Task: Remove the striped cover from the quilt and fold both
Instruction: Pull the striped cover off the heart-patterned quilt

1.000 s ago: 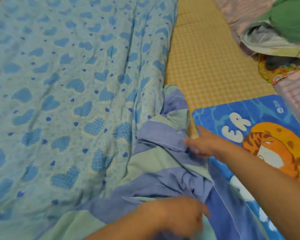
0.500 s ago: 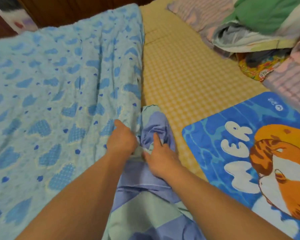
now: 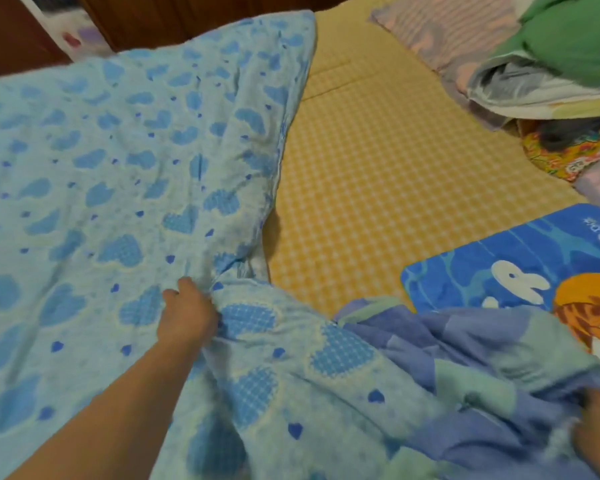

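Observation:
The light blue quilt (image 3: 125, 174) with blue hearts covers the left half of the bed. My left hand (image 3: 187, 313) grips a bunch of the quilt near its right edge, its fingers buried in the folds. The striped cover (image 3: 471, 368), in purple-blue and pale green bands, lies crumpled at the lower right, off the quilt's near part. My right hand (image 3: 596, 434) sits blurred at the lower right edge against the striped cover; its fingers are not clear.
A yellow checked sheet (image 3: 378, 174) shows in the middle. A blue cartoon mat (image 3: 499, 268) lies at the right. Piled bedding and a green cloth (image 3: 551, 57) fill the far right corner. Dark wooden furniture (image 3: 174, 19) stands behind the bed.
My right hand has pulled the striped cover back toward the lower right, baring more quilt. My left hand stays gripping the quilt at about the same spot.

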